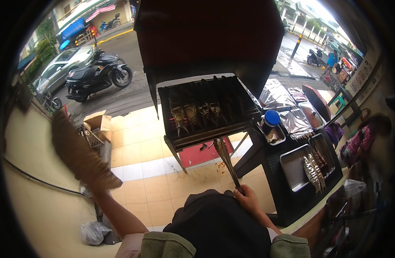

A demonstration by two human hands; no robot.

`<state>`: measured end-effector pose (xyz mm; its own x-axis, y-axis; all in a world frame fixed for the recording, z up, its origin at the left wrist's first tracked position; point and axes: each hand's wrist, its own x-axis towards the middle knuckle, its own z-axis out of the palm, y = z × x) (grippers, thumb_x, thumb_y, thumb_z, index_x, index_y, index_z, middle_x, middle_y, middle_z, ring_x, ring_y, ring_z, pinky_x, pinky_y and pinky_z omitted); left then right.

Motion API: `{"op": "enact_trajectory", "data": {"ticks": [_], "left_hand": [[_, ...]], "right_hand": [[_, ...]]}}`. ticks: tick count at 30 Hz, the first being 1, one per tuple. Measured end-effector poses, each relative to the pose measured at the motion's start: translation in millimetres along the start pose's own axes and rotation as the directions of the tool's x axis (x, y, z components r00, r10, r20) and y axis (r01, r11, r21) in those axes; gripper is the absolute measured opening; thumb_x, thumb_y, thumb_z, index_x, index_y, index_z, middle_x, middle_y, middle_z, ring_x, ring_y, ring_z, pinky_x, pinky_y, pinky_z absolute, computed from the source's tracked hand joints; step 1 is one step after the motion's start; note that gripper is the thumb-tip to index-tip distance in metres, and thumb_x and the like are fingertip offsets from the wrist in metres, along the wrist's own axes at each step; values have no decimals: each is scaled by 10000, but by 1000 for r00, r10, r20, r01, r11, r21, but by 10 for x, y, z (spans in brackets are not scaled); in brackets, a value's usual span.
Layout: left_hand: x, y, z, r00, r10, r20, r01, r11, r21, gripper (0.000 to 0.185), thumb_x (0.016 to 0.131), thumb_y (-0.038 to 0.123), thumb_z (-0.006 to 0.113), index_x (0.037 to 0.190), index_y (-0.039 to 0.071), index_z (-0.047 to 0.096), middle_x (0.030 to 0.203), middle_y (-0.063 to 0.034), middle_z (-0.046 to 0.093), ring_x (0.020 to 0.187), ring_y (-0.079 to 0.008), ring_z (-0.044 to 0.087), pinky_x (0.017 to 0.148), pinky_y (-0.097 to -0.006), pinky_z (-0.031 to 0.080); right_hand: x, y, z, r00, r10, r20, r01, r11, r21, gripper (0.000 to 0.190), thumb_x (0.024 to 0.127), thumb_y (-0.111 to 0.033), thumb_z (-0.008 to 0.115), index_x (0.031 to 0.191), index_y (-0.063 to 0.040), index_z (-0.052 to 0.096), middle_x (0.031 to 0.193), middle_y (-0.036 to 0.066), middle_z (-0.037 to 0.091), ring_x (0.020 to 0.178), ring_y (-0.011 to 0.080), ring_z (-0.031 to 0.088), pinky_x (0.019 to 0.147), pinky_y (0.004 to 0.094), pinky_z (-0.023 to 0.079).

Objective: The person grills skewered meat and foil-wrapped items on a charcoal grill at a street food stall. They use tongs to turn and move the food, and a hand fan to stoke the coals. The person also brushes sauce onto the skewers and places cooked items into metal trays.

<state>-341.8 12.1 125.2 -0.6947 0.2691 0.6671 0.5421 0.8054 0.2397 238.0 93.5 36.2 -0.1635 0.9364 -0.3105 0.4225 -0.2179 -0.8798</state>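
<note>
My left hand (99,189) is raised at the left, gripping a brown woven hand fan (76,146). The fan is blurred and hides most of the fingers. In my right hand (248,197) I hold metal tongs (229,162) by their handle end, in front of my body. The tips of the tongs point up at the front edge of a charcoal grill (213,129). Several whole fish (191,114) lie side by side on the dark grate, some of them shiny and golden near the tail. Red embers glow at the grate's left side.
Right of the grill, a black table (275,180) bears foil-covered trays (296,122), a blue-lidded jar (271,118) and a metal tray (292,166) with silvery fish (313,171). A person (362,142) is at the far right. A cardboard box (99,125) and motorcycle (97,74) stand left.
</note>
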Motion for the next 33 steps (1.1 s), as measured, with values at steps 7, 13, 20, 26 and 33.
{"op": "enact_trajectory", "data": {"ticks": [7, 13, 20, 26, 33], "left_hand": [[8, -114, 122, 838, 55, 542, 525, 188, -830, 341, 1020, 307, 650, 1166, -1, 647, 1075, -101, 672, 973, -188, 635, 825, -352, 522], [278, -215, -1014, 845, 403, -351, 391, -914, -108, 382, 1065, 267, 525, 1311, -24, 562, 1242, -151, 670, 1040, -291, 690, 876, -395, 597], [-664, 151, -311, 860, -133, 493, 505, 359, -785, 309, 988, 308, 671, 1106, 24, 645, 918, -70, 656, 783, -143, 609, 664, -297, 503], [-846, 419, -869, 844, 34, 535, 459, 469, -755, 243, 999, 243, 657, 1095, 20, 666, 945, -60, 667, 836, -152, 625, 704, -336, 512], [-671, 606, -2020, 989, 143, 36, 78, -302, -950, 403, 990, 195, 621, 1357, 46, 548, 1227, -129, 630, 1096, -246, 631, 908, -390, 527]], "right_hand": [[71, 165, 29, 999, -43, -1, 43, 998, 40, 393, 948, -318, 717, 1125, 30, 671, 881, 61, 670, 824, 141, 602, 757, 320, 500], [365, 192, -139, 992, -50, 119, 48, 999, 16, 413, 946, -340, 715, 1132, 26, 670, 887, 75, 673, 828, 153, 613, 765, 332, 505], [621, 230, -524, 975, -64, 212, 66, 998, -1, 430, 951, -358, 704, 1137, 27, 668, 893, 89, 670, 842, 171, 616, 770, 349, 505], [811, 377, -857, 959, -81, 271, 96, 994, -42, 493, 958, -414, 681, 1186, 23, 659, 975, 161, 702, 926, 257, 669, 840, 392, 519], [1034, 531, -1287, 946, -75, 316, 90, 995, -34, 526, 954, -452, 677, 1191, 18, 663, 1019, 181, 712, 972, 282, 682, 870, 402, 523]]}}
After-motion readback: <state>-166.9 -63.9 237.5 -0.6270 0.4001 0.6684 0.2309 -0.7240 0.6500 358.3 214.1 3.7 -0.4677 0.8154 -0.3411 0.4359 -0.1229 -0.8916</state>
